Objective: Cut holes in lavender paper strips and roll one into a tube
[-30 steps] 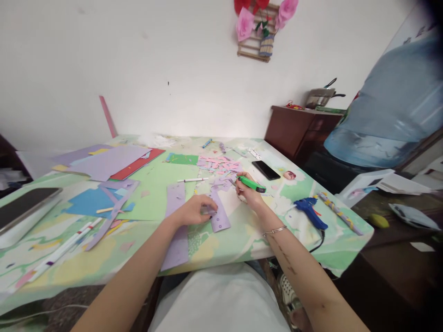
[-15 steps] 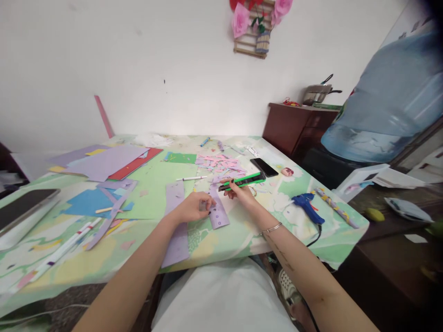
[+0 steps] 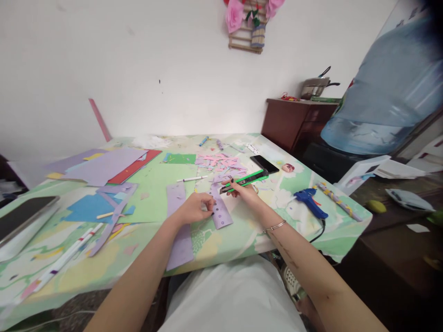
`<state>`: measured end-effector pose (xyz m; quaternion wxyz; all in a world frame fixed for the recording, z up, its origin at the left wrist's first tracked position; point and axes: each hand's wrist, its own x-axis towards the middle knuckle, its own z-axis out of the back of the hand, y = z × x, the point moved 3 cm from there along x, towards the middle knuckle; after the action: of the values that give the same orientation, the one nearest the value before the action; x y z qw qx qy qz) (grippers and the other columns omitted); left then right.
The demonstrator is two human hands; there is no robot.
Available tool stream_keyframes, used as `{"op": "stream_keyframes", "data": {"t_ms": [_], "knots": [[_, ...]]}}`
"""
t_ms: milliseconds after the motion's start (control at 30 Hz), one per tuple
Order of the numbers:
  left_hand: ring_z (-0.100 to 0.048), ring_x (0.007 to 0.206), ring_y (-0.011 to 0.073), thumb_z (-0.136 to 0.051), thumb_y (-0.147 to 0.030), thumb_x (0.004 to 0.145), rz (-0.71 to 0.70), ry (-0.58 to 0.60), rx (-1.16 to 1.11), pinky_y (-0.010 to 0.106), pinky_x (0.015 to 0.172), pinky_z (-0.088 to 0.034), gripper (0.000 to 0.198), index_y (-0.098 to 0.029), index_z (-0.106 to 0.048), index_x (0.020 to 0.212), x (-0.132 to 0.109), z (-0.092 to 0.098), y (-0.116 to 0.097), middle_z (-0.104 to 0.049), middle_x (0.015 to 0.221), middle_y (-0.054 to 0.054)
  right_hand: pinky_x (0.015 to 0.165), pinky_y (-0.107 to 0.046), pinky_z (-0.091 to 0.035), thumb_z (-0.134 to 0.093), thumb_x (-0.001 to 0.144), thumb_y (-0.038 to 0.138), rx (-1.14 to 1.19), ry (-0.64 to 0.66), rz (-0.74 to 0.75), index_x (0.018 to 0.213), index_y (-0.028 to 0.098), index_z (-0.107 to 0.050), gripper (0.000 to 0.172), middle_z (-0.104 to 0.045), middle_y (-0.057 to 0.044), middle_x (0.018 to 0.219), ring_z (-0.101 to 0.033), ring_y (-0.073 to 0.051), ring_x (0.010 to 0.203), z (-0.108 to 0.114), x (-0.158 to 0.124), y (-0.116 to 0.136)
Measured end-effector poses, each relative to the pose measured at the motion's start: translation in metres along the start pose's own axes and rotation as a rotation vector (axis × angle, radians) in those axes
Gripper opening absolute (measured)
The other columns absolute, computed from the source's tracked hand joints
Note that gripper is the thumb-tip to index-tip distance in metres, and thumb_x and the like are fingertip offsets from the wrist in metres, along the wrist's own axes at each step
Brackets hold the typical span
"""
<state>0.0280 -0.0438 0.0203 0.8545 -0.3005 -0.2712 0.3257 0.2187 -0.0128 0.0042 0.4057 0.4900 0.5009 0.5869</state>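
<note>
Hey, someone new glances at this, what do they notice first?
Probably the bright green cutter in the right hand, near the picture's middle. Next might come the large blue water bottle at far right, and the pink flowers on the wall at the top.

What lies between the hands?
In the head view, the small purple strip marked with circles lies between the left hand and the right hand; the tip of the cutter overlaps it there.

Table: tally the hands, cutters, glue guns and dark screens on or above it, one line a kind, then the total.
Hands: 2, left hand, right hand
Cutter: 1
Glue gun: 1
Dark screens: 2, near screen, far screen
Total: 6
</note>
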Motion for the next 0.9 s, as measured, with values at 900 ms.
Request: {"op": "stream_keyframes", "data": {"t_ms": [900], "knots": [[-0.056,0.063,0.0115,-0.057,-0.013,0.063,0.003,-0.071,0.032,0.022,0.064,-0.044,0.004,-0.017,-0.056,0.062,0.001,0.006,0.002,-0.061,0.064,-0.002,0.047,-0.023,-0.038,-0.065,0.066,0.021,-0.097,0.054,-0.022,0.07,0.017,-0.063,0.006,-0.054,0.003,0.055,-0.048,-0.01,0.051,-0.022,-0.027,0.012]]}}
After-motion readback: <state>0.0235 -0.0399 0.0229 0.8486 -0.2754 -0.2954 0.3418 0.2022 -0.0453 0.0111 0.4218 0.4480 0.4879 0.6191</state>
